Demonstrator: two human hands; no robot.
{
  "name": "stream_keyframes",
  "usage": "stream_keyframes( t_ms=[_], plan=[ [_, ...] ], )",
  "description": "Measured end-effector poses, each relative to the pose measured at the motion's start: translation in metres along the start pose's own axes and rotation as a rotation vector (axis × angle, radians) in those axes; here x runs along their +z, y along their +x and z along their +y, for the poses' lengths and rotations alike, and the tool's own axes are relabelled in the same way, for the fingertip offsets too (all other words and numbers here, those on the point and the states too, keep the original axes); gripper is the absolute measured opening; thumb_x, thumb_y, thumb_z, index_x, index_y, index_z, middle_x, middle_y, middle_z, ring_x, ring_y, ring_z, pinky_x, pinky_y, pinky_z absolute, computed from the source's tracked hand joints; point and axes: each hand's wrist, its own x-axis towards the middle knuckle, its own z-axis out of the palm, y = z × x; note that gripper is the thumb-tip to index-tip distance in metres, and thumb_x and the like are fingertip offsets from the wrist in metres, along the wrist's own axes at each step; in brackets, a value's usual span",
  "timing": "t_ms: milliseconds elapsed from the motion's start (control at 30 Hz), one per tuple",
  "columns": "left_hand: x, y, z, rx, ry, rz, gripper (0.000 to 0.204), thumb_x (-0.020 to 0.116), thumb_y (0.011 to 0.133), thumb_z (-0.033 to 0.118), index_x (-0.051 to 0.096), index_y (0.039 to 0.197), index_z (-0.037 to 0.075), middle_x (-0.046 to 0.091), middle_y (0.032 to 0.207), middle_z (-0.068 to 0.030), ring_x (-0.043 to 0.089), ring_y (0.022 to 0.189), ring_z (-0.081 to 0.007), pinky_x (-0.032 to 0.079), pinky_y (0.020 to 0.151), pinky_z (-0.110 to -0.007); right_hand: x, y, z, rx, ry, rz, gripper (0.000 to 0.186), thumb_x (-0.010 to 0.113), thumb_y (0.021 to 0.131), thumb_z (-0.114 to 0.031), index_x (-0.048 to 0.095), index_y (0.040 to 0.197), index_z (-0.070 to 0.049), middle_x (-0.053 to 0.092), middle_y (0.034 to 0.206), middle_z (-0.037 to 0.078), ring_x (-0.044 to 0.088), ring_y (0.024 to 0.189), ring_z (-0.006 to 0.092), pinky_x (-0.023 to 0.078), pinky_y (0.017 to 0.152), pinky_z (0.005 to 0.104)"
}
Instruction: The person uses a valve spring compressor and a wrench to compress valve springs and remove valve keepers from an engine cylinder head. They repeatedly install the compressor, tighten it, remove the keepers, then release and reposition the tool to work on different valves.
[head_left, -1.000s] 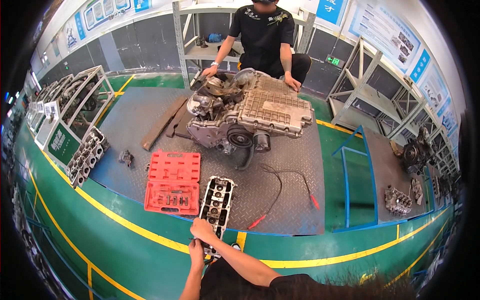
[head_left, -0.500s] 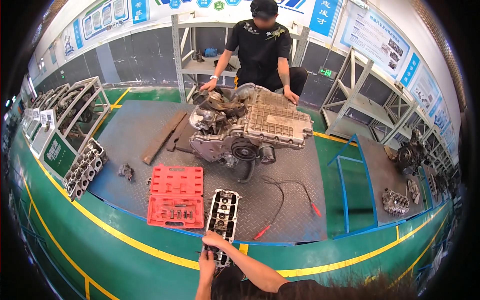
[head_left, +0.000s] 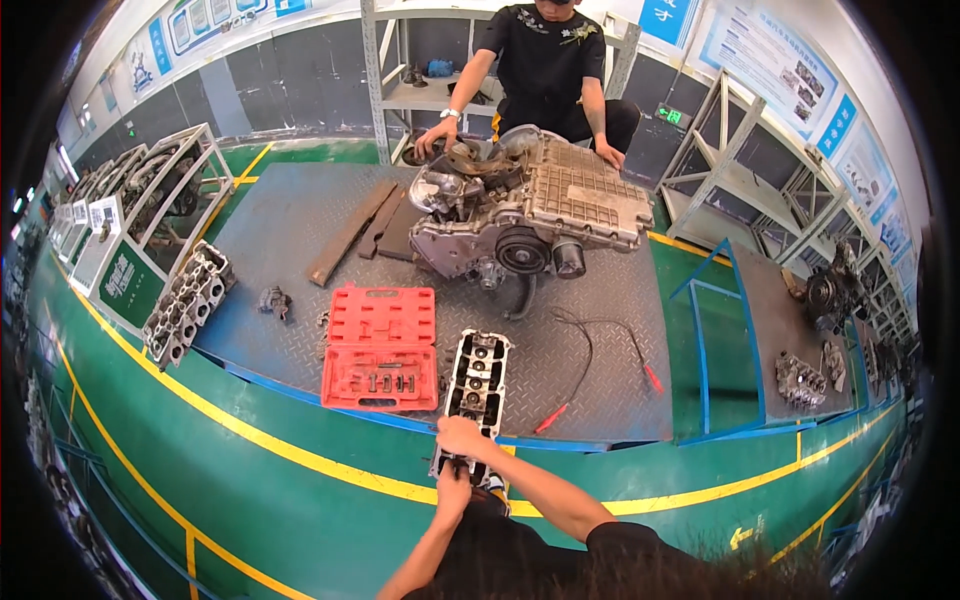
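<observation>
A long silver cylinder head (head_left: 478, 371) with dark recesses lies at the bench's near edge, its lower end extending toward me. My left hand (head_left: 452, 488) is closed at that lower end on something dark that I cannot make out. My right hand (head_left: 462, 437) is curled over the head just above it; what is in its fingers is hidden. An open red tool case (head_left: 378, 325) with metal pieces lies just left of the head. Two cables with red ends (head_left: 590, 350) lie to its right.
A co-worker (head_left: 545, 60) behind the metal bench (head_left: 240, 330) has both hands at a large engine (head_left: 580, 200). Wooden boards (head_left: 350, 230) and another cylinder head (head_left: 190, 300) lie leftward. A blue-framed bench with parts (head_left: 765, 330), engine stands (head_left: 135, 240) and shelving (head_left: 720, 185) surround it.
The view has shifted, first moving the scene down, then up and right. Both my hands stay at the head's lower end, my left turned slightly, partly hidden under the right.
</observation>
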Motion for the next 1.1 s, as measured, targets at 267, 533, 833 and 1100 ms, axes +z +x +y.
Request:
stream_keyframes(
  t_ms=[267, 533, 833, 1100],
  plan=[
    [-0.022, -0.013, 0.054, 0.173, 0.193, -0.169, 0.026, 0.056, 0.096, 0.013, 0.061, 0.111, -0.008, 0.072, 0.093, -0.0221, 0.072, 0.083, -0.0331, 0.055, 0.074, -0.042, 0.016, -0.016, -0.015, 0.023, -0.152, 0.224, 0.029, 0.057, 0.082, -0.017, 0.063, 0.099, 0.006, 0.071, 0.087, 0.025, 0.071, 0.084, 0.0407, 0.056, 0.071, 0.0510],
    [-0.031, -0.010, 0.049, 0.239, 0.210, -0.206, 0.043, 0.065, 0.087, 0.018, 0.059, 0.124, -0.004, 0.070, 0.108, -0.0246, 0.066, 0.106, -0.0402, 0.051, 0.089, -0.043, 0.025, -0.058, -0.026, 0.174, 0.166, 0.573, 0.033, 0.058, 0.093, -0.025, 0.057, 0.111, 0.003, 0.061, 0.109, 0.028, 0.064, 0.095, 0.0445, 0.054, 0.078, 0.0515],
    [-0.043, -0.005, 0.026, 0.309, 0.241, -0.222, 0.026, 0.058, 0.094, 0.017, 0.068, 0.104, -0.005, 0.070, 0.088, -0.0253, 0.071, 0.083, -0.0367, 0.053, 0.074, -0.042, 0.086, -0.096, 0.017, 0.150, 0.508, 0.621, 0.038, 0.064, 0.094, -0.032, 0.066, 0.097, 0.006, 0.068, 0.088, 0.027, 0.067, 0.083, 0.0429, 0.051, 0.073, 0.0471],
    [-0.062, 0.007, 0.070, 0.269, 0.418, -0.466, 0.023, 0.063, 0.095, 0.019, 0.069, 0.099, -0.003, 0.071, 0.080, -0.0118, 0.066, 0.071, -0.0172, 0.052, 0.065, -0.033, 0.046, -0.104, 0.019, 0.261, 0.497, 0.420, 0.041, 0.054, 0.097, -0.034, 0.066, 0.094, 0.005, 0.066, 0.091, 0.031, 0.063, 0.094, 0.0488, 0.048, 0.081, 0.0554]
  ],
)
